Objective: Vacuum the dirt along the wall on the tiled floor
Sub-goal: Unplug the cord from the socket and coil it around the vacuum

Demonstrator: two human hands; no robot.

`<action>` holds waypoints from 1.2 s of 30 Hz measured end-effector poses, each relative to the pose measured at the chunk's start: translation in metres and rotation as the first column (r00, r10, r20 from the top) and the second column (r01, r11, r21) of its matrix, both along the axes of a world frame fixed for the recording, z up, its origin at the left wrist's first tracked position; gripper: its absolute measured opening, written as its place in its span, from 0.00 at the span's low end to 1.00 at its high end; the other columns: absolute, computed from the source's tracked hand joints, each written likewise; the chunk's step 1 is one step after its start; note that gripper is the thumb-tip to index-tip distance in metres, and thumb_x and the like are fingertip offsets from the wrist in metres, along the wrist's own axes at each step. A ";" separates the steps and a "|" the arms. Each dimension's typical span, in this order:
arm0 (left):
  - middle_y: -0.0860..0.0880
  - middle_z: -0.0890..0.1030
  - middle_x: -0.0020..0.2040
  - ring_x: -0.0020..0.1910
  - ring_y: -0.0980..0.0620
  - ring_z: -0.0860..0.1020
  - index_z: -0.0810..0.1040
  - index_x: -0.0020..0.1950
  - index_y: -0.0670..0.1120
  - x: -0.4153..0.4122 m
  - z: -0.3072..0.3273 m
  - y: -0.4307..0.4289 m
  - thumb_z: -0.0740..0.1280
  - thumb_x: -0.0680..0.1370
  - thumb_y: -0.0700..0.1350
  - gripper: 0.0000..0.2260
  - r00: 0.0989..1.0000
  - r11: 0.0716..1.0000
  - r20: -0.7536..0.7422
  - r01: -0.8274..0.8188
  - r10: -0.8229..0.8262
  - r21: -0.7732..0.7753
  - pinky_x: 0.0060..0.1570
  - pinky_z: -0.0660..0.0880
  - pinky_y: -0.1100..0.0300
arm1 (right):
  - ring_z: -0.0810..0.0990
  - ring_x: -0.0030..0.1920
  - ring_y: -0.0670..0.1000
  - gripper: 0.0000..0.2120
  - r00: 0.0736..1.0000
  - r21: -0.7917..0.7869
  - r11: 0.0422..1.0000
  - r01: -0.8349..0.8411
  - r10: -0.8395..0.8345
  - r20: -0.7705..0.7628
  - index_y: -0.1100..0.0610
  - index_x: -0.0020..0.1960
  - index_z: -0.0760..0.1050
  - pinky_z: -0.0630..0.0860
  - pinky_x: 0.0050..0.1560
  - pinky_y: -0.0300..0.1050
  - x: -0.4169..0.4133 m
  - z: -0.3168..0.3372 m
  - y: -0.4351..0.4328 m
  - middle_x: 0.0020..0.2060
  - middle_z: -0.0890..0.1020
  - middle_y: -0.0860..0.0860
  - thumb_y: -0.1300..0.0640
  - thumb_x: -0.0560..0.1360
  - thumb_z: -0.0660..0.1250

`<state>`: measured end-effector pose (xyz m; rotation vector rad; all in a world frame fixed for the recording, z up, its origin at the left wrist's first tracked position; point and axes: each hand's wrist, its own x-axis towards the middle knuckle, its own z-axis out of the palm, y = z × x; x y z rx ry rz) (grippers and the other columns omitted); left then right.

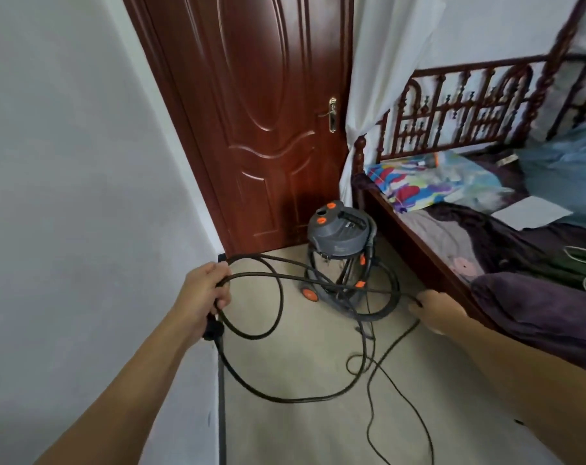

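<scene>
left of the vacuum (pixel 338 236), the white wall (pixel 83 196) meets the pale tiled floor (pixel 301 364) along a dark skirting strip (pixel 222 397). nearer than the vacuum and to its left, the left hand (pixel 206 290) has its grip curled round several loops of black cord (pixel 285 399). one strand runs level across the vacuum's front to the right hand (pixel 436 312), whose fingers pinch it just right of the vacuum's base. more cord lies slack on the floor before the vacuum, which stands upright by a brown door (pixel 268 129), a bed (pixel 419 243) to its right. both hands look equally near it; sorting the cord likely precedes vacuuming.
</scene>
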<state>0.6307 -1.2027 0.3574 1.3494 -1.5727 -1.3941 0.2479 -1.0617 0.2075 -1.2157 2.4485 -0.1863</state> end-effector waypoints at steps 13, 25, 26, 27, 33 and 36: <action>0.44 0.75 0.31 0.28 0.50 0.71 0.72 0.38 0.40 -0.053 -0.048 -0.131 0.59 0.83 0.42 0.14 0.956 0.998 0.292 0.032 -0.015 -0.054 0.26 0.66 0.62 | 0.81 0.45 0.52 0.07 0.879 -0.158 0.869 -0.468 0.477 0.017 0.54 0.46 0.78 0.75 0.45 0.48 0.008 0.069 -0.164 0.37 0.79 0.44 0.54 0.80 0.65; 0.45 0.84 0.41 0.41 0.48 0.80 0.74 0.41 0.44 -0.161 -0.039 -0.203 0.60 0.82 0.40 0.10 0.999 0.993 0.031 -0.026 0.023 0.112 0.42 0.73 0.55 | 0.76 0.31 0.39 0.07 0.640 -0.579 0.715 -0.392 0.664 0.387 0.60 0.53 0.83 0.73 0.35 0.35 -0.004 0.127 -0.302 0.28 0.79 0.40 0.64 0.77 0.70; 0.45 0.83 0.37 0.41 0.46 0.81 0.73 0.40 0.44 -0.170 -0.038 -0.209 0.60 0.81 0.40 0.10 0.998 0.995 0.056 -0.006 0.001 0.095 0.45 0.71 0.53 | 0.78 0.35 0.41 0.06 0.647 -0.612 0.696 -0.374 0.669 0.366 0.57 0.51 0.83 0.74 0.39 0.38 -0.008 0.127 -0.312 0.31 0.80 0.41 0.64 0.76 0.71; 0.45 0.81 0.33 0.39 0.45 0.80 0.73 0.39 0.44 -0.177 -0.037 -0.216 0.60 0.81 0.41 0.11 0.997 0.996 0.071 0.004 -0.010 0.087 0.46 0.70 0.52 | 0.79 0.37 0.42 0.06 0.655 -0.643 0.674 -0.363 0.675 0.338 0.54 0.49 0.83 0.75 0.42 0.39 -0.012 0.126 -0.321 0.33 0.80 0.41 0.63 0.75 0.73; 0.52 0.62 0.24 0.21 0.56 0.59 0.70 0.39 0.44 -0.189 -0.011 -0.263 0.59 0.83 0.42 0.12 0.992 0.986 -0.118 0.052 -0.033 0.157 0.21 0.60 0.62 | 0.76 0.36 0.45 0.05 0.863 -0.459 0.771 -0.441 0.505 0.019 0.52 0.42 0.78 0.75 0.41 0.47 -0.058 0.068 -0.357 0.33 0.76 0.43 0.55 0.77 0.70; 0.52 0.58 0.22 0.18 0.57 0.56 0.67 0.38 0.45 -0.165 0.012 -0.310 0.58 0.83 0.42 0.13 0.973 0.987 -0.229 0.009 0.028 0.159 0.19 0.55 0.67 | 0.80 0.38 0.56 0.12 0.972 -0.250 0.950 -0.190 0.218 0.091 0.53 0.38 0.73 0.73 0.37 0.48 -0.100 0.007 -0.356 0.31 0.76 0.50 0.55 0.81 0.62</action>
